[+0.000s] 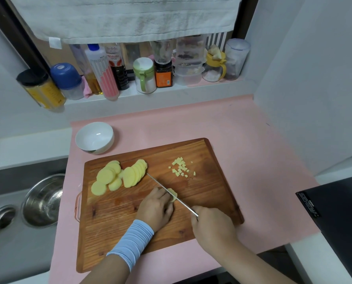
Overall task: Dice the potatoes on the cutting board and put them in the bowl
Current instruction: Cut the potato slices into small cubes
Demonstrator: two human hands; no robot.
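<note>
Across the pink desk (242, 140), a wooden cutting board (130, 232), set askew. Just beyond its far-left corner, on the desk and apart from the board, a white bowl (93, 138), upright. Over the near half of the board, 2 hands: left grip (156, 208) curled over a small potato piece (173, 194), holding it down; right grip (212, 226) wrapped round the handle of a knife (153, 179), blade edge-down against that piece. Far left on the board, fanned potato slices (117, 177); far right, a scatter of potato dice (181, 168).
</note>
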